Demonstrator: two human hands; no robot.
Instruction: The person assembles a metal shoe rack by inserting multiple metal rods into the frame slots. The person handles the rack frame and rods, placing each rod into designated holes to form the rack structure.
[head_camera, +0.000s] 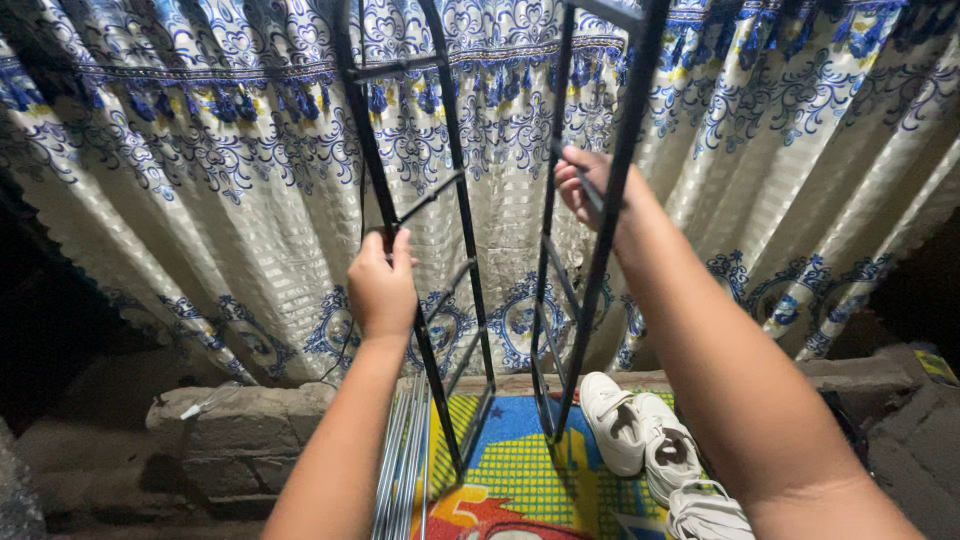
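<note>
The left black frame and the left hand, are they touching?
Touching. The head view shows the left hand with its fingers closed around the upright bar of the left black frame.

arms: 2, bare, no sleeves | left hand (381, 285) | right hand (585, 185) | no gloves

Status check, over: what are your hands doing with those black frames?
Left hand grips left black frame. Right hand grips right black frame. Both upright on mat; white shoes beside.
</note>
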